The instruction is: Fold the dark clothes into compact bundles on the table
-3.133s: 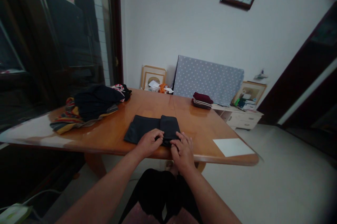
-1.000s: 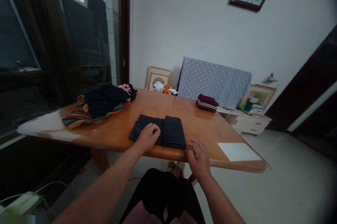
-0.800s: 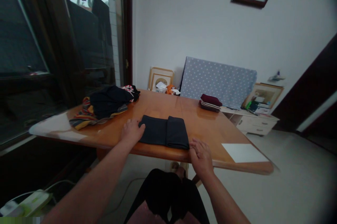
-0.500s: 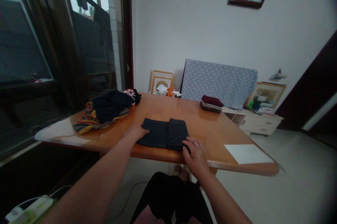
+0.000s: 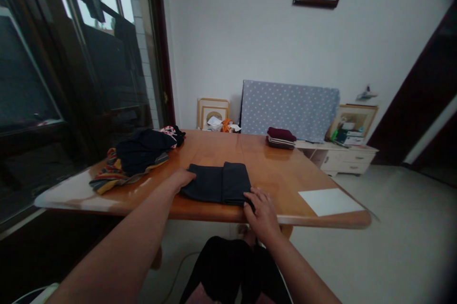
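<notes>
A dark navy folded garment [image 5: 207, 183] lies flat near the front edge of the table, with its right part doubled over into a thicker panel. What kind of garment it is, I cannot make out. My left hand [image 5: 181, 179] is closed on its left edge, thumb on top and the other fingers hidden. At the right front corner, my right hand [image 5: 262, 211] grips the folded side, its fingertips on the cloth and the thumb at the front.
A loose clothes pile [image 5: 143, 154] lies at the table's left. Toward the far right stands a folded clothes stack [image 5: 281, 138], maroon on top. White paper [image 5: 330, 201] rests on the wooden table [image 5: 214, 146] at right. Behind are a dotted cloth [image 5: 289, 108] and white cabinet [image 5: 352, 161].
The view has shifted slightly, so everything sits a little further left. Both hands keep their places on the dark garment, and its fold looks the same.
</notes>
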Action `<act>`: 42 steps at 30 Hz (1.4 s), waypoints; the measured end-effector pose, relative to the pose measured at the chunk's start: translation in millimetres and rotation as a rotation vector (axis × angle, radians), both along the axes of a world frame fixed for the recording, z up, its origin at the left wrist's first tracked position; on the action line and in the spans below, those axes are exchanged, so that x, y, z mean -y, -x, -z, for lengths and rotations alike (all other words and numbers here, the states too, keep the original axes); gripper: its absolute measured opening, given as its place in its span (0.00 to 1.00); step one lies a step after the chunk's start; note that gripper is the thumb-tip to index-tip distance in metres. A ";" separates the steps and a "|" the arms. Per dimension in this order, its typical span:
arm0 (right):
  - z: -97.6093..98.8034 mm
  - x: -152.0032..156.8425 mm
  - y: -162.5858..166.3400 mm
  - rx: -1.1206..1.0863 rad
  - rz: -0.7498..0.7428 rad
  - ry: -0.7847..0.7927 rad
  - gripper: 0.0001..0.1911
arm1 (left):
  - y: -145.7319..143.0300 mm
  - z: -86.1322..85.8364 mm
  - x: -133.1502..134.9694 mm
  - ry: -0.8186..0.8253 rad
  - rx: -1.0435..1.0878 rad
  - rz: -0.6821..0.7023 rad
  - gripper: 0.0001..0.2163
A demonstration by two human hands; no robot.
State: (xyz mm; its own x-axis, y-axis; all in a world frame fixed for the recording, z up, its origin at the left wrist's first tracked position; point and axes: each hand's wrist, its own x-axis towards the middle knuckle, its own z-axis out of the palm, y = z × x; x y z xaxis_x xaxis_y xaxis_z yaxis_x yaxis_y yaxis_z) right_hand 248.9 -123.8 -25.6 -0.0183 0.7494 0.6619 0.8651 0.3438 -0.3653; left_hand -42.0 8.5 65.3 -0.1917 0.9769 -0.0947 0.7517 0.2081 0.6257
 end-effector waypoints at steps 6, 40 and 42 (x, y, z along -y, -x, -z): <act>-1.4 2.0 -1.9 -0.019 -0.014 0.036 0.20 | -23.3 -36.6 0.7 -0.041 0.091 0.119 0.02; -17.9 -1.6 -27.7 -0.870 -0.039 0.113 0.22 | -179.2 -10.0 1.1 -0.336 0.223 0.662 0.11; -18.3 -1.9 -28.6 -0.932 -0.026 0.142 0.22 | -167.6 -8.4 -4.2 -0.462 0.206 0.607 0.10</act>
State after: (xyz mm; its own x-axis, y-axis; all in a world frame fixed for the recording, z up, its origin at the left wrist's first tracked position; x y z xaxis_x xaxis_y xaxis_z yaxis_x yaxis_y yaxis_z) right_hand 277.6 -121.9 -7.4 0.4549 0.8308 0.3208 0.1958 0.2581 -0.9461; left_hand 125.6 12.7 73.7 0.3651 0.8542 0.3702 0.5104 -0.5163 0.6877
